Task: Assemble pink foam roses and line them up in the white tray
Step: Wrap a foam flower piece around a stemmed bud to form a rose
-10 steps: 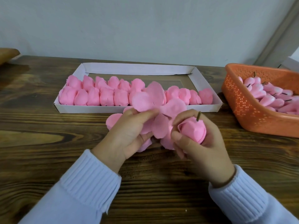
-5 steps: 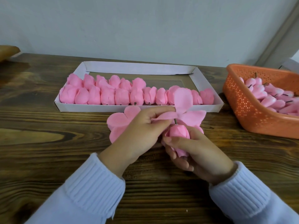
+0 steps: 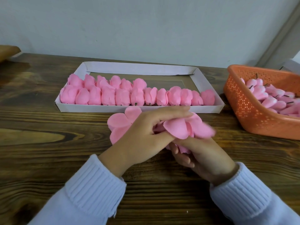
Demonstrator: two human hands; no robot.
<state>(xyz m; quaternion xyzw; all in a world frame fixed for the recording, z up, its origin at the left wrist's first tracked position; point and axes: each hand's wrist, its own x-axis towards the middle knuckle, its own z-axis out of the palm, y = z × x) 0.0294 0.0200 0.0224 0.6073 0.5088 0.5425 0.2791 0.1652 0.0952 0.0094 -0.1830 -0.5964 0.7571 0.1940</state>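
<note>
A white tray [image 3: 139, 109] lies at the back of the wooden table with several finished pink roses [image 3: 123, 96] lined up along its front wall and a shorter row behind them. In front of it I hold a rose being assembled: my right hand [image 3: 201, 158] grips the bud from below, mostly hidden, while my left hand [image 3: 146, 135] pinches the pink petal layer [image 3: 180, 129] down over it, fingers stretched across the top. More loose petal cutouts [image 3: 121, 123] lie on the table under my left hand.
An orange perforated basket [image 3: 246, 111] full of pink foam buds with short stems [image 3: 272, 99] stands at the right. A tan object [image 3: 8, 51] shows at the far left edge. A wall rises behind the table.
The petal layer, earlier standing up above the bud, has been pushed down over it by my left hand. My right hand has lowered with the bud, which is now mostly covered.
</note>
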